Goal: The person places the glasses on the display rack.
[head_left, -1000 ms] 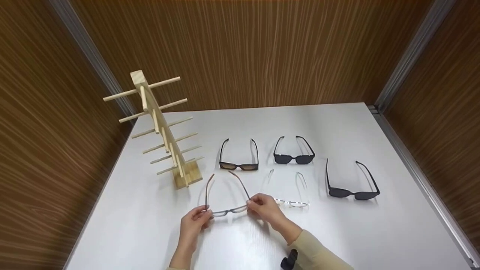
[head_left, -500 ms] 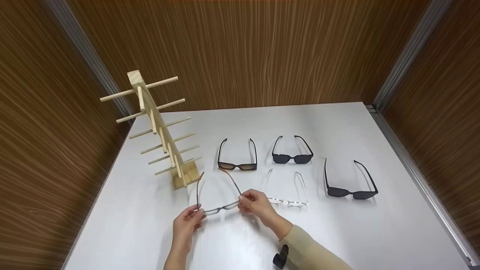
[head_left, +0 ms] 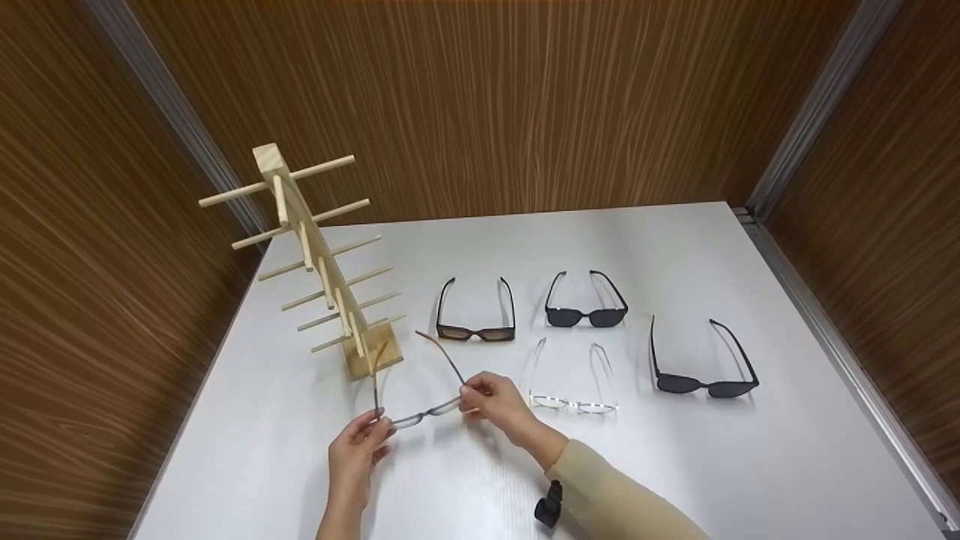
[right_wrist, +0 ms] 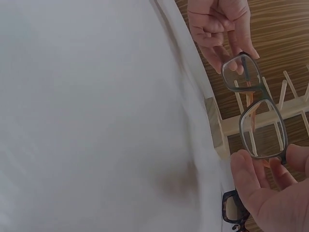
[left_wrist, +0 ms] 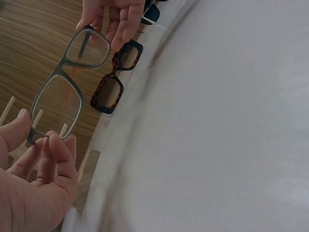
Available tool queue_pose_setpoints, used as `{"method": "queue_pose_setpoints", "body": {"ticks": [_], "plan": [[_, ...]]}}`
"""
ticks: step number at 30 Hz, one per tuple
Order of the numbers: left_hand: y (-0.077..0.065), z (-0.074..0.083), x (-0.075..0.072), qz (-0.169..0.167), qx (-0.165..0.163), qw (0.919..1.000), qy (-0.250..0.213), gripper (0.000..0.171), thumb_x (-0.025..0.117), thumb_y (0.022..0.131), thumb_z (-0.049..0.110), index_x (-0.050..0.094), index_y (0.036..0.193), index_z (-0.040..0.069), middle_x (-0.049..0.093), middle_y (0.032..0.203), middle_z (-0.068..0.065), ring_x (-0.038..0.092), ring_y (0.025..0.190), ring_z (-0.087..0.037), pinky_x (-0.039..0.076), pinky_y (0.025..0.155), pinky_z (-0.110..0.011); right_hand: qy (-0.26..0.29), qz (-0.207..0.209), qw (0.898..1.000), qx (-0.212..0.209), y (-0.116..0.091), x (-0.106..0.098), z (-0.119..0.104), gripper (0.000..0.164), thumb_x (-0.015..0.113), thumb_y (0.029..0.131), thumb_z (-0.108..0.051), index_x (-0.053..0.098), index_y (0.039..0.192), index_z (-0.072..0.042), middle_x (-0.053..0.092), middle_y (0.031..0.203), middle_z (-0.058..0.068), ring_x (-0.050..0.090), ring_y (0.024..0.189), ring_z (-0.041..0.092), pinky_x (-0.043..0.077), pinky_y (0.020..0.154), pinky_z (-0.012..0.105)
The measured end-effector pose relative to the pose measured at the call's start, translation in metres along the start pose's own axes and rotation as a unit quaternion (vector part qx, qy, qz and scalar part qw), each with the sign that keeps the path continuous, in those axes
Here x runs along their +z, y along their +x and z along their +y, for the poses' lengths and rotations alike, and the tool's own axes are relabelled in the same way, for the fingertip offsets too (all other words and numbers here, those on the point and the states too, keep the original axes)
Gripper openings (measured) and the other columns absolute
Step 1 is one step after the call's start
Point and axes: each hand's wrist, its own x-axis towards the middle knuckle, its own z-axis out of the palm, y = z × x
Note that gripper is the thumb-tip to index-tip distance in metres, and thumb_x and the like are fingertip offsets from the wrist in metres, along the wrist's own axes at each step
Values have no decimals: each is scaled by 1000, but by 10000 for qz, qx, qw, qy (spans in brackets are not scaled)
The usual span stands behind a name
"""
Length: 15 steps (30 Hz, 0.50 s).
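Note:
Both hands hold a pair of grey-framed eyeglasses (head_left: 424,415) with clear lenses and orange-brown temple tips, its temples unfolded and pointing away from me. My left hand (head_left: 352,454) pinches the left end of the frame near the hinge. At the other end, my right hand (head_left: 501,409) grips the right corner between thumb and fingers. In the left wrist view the eyeglasses (left_wrist: 57,102) are seen lens-on, held above the table. The left temple's tip overlaps the base of a wooden display stand (head_left: 300,217) in the head view.
The stand's pegs stick out on several levels. Brown-lensed sunglasses (head_left: 476,334), black sunglasses (head_left: 586,318), another black pair (head_left: 705,387) and clear-framed eyeglasses (head_left: 574,406) lie unfolded on the white table (head_left: 712,465). Wood-grain panels (head_left: 480,105) enclose the back and sides.
Both hands have carried the grey eyeglasses to the left, toward the stand, with the right end tilting farther away. The clear-framed pair, partly covered before, now shows fully.

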Motion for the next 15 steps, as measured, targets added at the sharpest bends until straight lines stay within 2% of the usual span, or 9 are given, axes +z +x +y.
{"method": "queue_pose_setpoints", "body": {"ticks": [6, 15], "plan": [[-2, 7, -5, 74, 25, 10000, -49, 47, 74, 80, 18, 57, 119, -1, 67, 99, -10, 66, 84, -15, 53, 72, -33, 40, -99, 9999, -39, 4, 6, -6, 17, 55, 92, -3, 56, 99, 13, 61, 90, 26, 63, 88, 40, 50, 80, 50], [-2, 12, -13, 226, 119, 9995, -203, 46, 73, 81, 17, 56, 120, -1, 67, 89, 0, 66, 83, -14, 53, 68, -29, -76, -179, 9998, -86, 12, 18, -15, 16, 54, 93, -3, 57, 98, 12, 60, 89, 27, 62, 87, 40, 52, 77, 48]]}}
